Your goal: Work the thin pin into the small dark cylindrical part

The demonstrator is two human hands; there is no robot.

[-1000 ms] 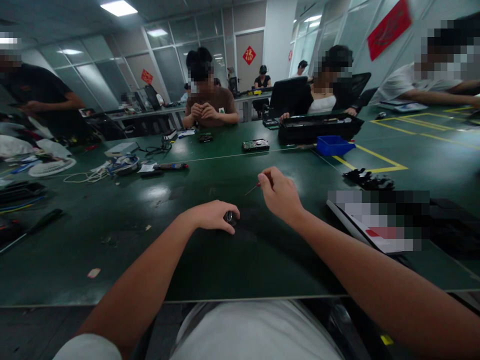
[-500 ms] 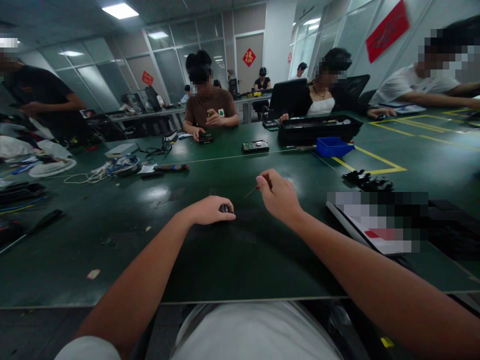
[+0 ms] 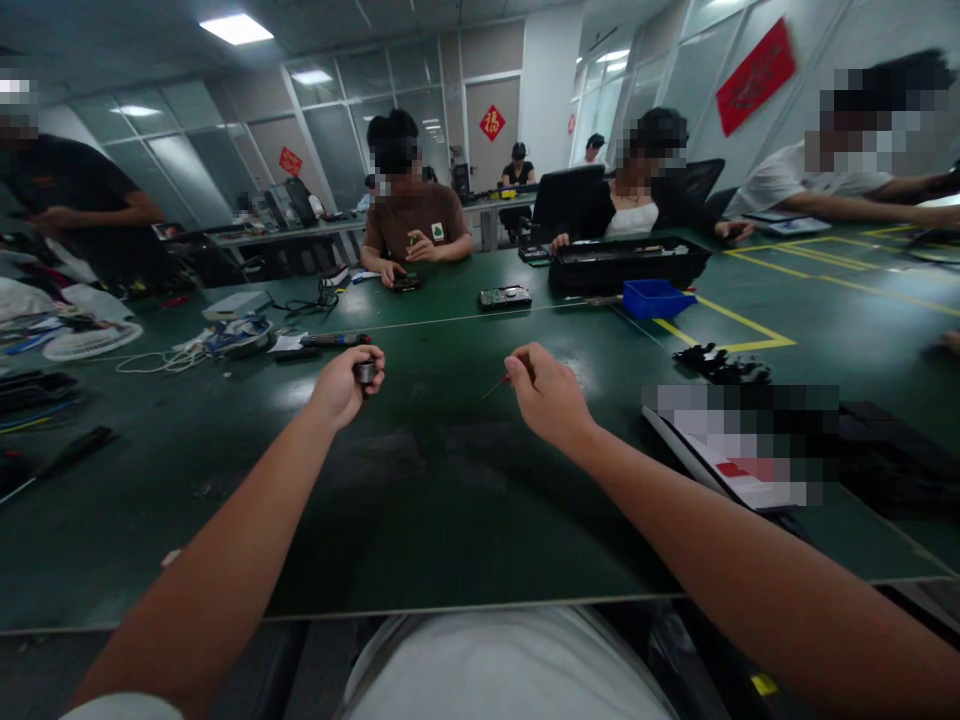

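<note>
A red diamond sign [image 3: 492,123] is hanging on the far door, showing the character 福. A red banner [image 3: 757,77] is hanging at the far right, its writing too blurred to read. A co-worker in a brown shirt [image 3: 390,217] is sitting at the far side, wearing a white patch [image 3: 439,232] with a green mark.

On the green table [image 3: 420,540], a bare hard drive [image 3: 505,297] is lying beyond the hands, and a blue bin [image 3: 658,299] is standing right of it, in front of a long black tray [image 3: 630,268]. Papers [image 3: 757,482], partly pixelated, are lying near right. At left, a pen-shaped tool [image 3: 337,341] is lying just beyond the left hand [image 3: 339,392], beside tangled cables [image 3: 238,338]. The left forearm is partly covering a pale scrap [image 3: 171,557].

The left hand is grasping a small cylinder [image 3: 365,372] above the table's left-centre; it is looking dark, with a greyish metallic side, and fingers are hiding part of it. The right hand [image 3: 551,393], right of centre, is pinching a thin screwdriver [image 3: 507,378] with a red handle, its shaft pointing left and nearward.
</note>
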